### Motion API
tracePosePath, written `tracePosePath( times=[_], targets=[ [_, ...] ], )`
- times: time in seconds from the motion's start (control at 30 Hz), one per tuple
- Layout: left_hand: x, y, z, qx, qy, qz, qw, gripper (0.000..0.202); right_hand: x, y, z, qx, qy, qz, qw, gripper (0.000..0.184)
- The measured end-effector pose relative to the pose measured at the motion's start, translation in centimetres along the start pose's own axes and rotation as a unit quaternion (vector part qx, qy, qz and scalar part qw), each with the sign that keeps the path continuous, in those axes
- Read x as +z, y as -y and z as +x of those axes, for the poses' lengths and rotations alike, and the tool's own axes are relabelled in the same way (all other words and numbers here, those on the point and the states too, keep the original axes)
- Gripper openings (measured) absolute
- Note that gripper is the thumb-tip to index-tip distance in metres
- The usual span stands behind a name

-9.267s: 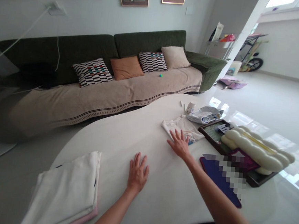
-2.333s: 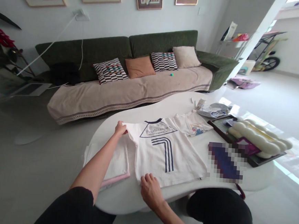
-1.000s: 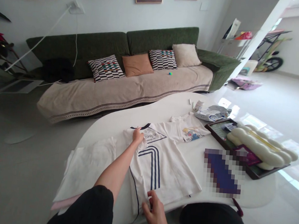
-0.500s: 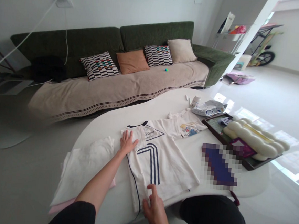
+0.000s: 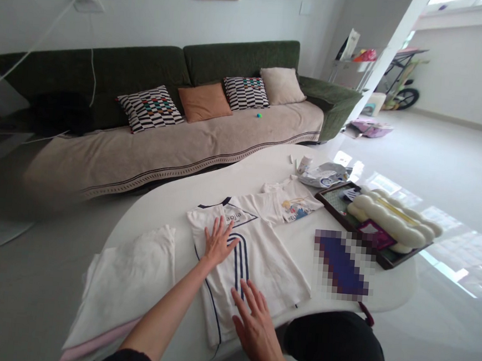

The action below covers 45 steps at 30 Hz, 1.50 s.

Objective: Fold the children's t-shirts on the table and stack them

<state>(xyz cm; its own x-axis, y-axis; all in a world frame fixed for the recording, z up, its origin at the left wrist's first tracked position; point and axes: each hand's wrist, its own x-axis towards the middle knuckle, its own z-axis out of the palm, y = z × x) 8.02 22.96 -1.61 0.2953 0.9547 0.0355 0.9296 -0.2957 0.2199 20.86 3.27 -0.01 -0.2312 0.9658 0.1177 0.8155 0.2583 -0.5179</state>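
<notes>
A white jersey with dark stripes and a dark collar lies on the white table, its left side folded inward. My left hand rests spread on the upper part of the jersey, close to the printed lettering. Lower down, my right hand is over the jersey's bottom part with its fingers stretched out; I cannot tell whether it touches the cloth. Beyond the jersey is a white T-shirt with a coloured print. To the left lies a stack of folded white clothes with a pink piece underneath.
On the right stands a dark tray holding a cream cloud-shaped object. A blurred-out dark blue item lies before it. A crumpled plastic package is at the back. A green sofa with cushions stands behind.
My left hand has slid from the jersey's left shoulder toward its middle. My right hand has opened from a bent-finger pose at the hem and moved slightly up. The view has shifted a little.
</notes>
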Motion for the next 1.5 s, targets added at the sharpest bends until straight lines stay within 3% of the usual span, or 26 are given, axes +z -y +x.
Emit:
tracePosePath(
  times=[0.13, 0.3, 0.37, 0.43, 0.5, 0.6, 0.67, 0.8, 0.9, 1.0, 1.1, 1.2, 1.33, 1.43, 1.5],
  targets=[
    [1.3, -0.9, -0.5, -0.012, 0.015, -0.005, 1.0, 0.059, 1.2, -1.1, -0.9, -0.105, 0.111, 0.004, 0.988, 0.061],
    [1.2, -0.4, -0.5, -0.011, 0.022, -0.007, 1.0, 0.058, 2.0, -0.7, -2.8, -0.113, 0.179, 0.023, 0.977, 0.062],
    [0.8, -0.4, -0.4, -0.017, 0.03, -0.006, 0.999, 0.058, 1.5, -1.0, -3.6, -0.121, 0.19, 0.033, 0.974, 0.051],
    [0.2, -0.8, 0.2, -0.03, 0.044, -0.003, 0.999, 0.055, 0.6, -2.2, -4.2, -0.106, 0.151, 0.036, 0.982, 0.033],
    [-0.5, -2.0, 1.5, -0.053, 0.042, 0.009, 0.998, 0.046, -0.9, -4.3, -4.2, -0.041, 0.044, 0.032, 0.998, 0.024],
    [-1.0, -6.0, 4.3, -0.037, 0.029, 0.007, 0.999, 0.033, -3.2, -8.4, -3.1, 0.088, -0.141, 0.014, 0.986, 0.025],
    [-0.5, -9.7, 6.1, 0.006, 0.042, -0.047, 0.998, 0.031, -4.3, -10.8, -1.9, 0.15, -0.204, -0.015, 0.967, 0.03],
    [1.7, -15.8, 8.5, -0.009, 0.051, -0.217, 0.975, 0.028, -4.8, -13.0, -0.3, 0.218, -0.193, -0.07, 0.954, 0.038],
    [2.9, -16.8, 9.4, -0.053, 0.033, -0.286, 0.956, 0.015, -4.6, -13.0, -0.1, 0.237, -0.148, -0.072, 0.958, 0.02],
    [2.5, -14.9, 10.3, -0.11, -0.005, -0.369, 0.923, 0.002, -4.9, -12.1, -0.2, 0.235, -0.147, -0.036, 0.96, 0.01],
    [0.9, -11.2, 9.9, -0.176, -0.049, -0.466, 0.866, 0.006, -5.6, -10.2, -0.2, 0.2, -0.187, 0.026, 0.961, 0.011],
    [-0.6, -6.5, 7.1, -0.234, -0.082, -0.558, 0.792, 0.009, -5.5, -8.0, -0.4, 0.105, -0.17, 0.074, 0.977, 0.02],
    [-1.0, -0.9, 2.0, -0.293, -0.098, -0.632, 0.71, 0.004, -3.4, -6.4, -1.4, -0.052, -0.068, 0.061, 0.994, 0.041],
    [-0.7, 1.2, 0.4, -0.313, -0.095, -0.656, 0.68, 0.006, -1.4, -7.0, -2.4, -0.087, -0.024, 0.02, 0.996, 0.059],
    [-0.6, 1.7, 0.9, -0.311, -0.096, -0.658, 0.679, 0.016, -0.4, -7.6, -2.8, -0.094, -0.023, -0.001, 0.995, 0.068]
  ],
)
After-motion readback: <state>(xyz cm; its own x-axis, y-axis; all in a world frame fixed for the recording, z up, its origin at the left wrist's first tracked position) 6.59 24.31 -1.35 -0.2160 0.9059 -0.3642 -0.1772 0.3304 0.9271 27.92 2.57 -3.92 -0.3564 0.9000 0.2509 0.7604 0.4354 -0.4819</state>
